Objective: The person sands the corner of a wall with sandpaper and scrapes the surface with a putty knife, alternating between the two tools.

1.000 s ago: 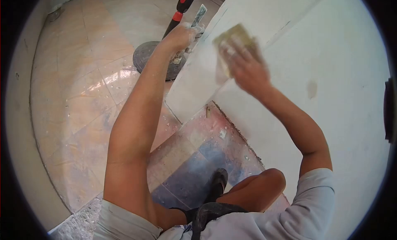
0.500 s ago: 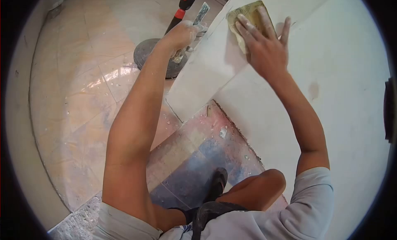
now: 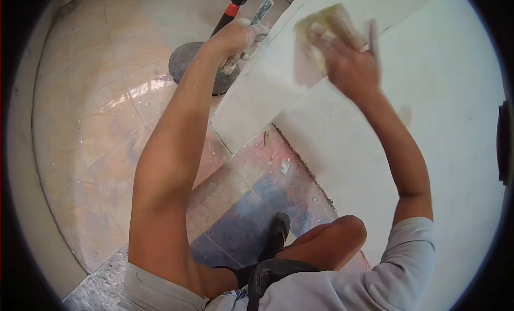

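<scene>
My right hand (image 3: 354, 70) presses a yellowish sheet of sandpaper (image 3: 337, 19) flat against a white surface (image 3: 342, 134), fingers spread over its back. Both are smeared by motion. Farther left, my left hand (image 3: 238, 39) is closed around a putty knife (image 3: 262, 10), its narrow blade pointing up and away and its lower end crusted with white. White dust coats the fingers of this hand. It is beside the left edge of the white surface, above the floor.
Behind my left hand stands a round dark base (image 3: 184, 59) with a black and red pole (image 3: 229, 15). The tiled floor (image 3: 101, 129) is stained and strewn with flakes. A rough-edged corner of the white surface lies near my bent knee (image 3: 350, 233).
My right hand has shifted slightly right and down, and is now blurred with the sandpaper. My left hand still holds the putty knife. The whole view has shifted slightly.
</scene>
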The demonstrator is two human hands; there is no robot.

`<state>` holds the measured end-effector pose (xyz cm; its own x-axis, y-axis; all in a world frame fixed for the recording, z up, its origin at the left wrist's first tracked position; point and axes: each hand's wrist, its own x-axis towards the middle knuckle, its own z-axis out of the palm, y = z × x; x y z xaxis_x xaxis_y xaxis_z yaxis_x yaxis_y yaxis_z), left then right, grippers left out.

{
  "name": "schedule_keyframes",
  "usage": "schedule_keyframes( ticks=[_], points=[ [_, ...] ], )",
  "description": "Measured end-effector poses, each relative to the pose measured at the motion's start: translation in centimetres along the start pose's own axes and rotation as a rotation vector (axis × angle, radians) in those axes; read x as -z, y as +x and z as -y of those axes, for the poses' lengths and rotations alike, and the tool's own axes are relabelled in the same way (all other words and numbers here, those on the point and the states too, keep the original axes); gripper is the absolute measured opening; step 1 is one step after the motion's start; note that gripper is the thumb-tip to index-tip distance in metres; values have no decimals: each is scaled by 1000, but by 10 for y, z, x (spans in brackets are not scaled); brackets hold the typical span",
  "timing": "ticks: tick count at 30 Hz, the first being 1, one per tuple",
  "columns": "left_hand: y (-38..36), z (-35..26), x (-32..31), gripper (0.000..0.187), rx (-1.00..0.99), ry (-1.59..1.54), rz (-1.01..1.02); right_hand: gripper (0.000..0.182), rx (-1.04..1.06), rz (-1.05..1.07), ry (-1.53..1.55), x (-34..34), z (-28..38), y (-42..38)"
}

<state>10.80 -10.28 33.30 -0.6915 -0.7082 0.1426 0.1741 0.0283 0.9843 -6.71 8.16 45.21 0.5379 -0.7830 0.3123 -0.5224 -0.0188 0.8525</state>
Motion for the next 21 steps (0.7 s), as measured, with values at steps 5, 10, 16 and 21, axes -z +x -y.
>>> schedule_keyframes(
  ticks=[5, 10, 16, 21],
  points=[
    [12, 5, 3, 52, -8, 84, 23, 51, 141, 161, 312, -46, 72, -69],
    [15, 6, 2, 54, -1, 121, 20, 49, -98, -3, 20, -2, 13, -4],
    [1, -6, -3, 49, -8, 55, -29, 57, 176, 235, 211, -83, 165, -60],
    [12, 10, -6, 39, -68, 172, -54, 55, 23, 135, 293, -77, 128, -34]
  ],
)
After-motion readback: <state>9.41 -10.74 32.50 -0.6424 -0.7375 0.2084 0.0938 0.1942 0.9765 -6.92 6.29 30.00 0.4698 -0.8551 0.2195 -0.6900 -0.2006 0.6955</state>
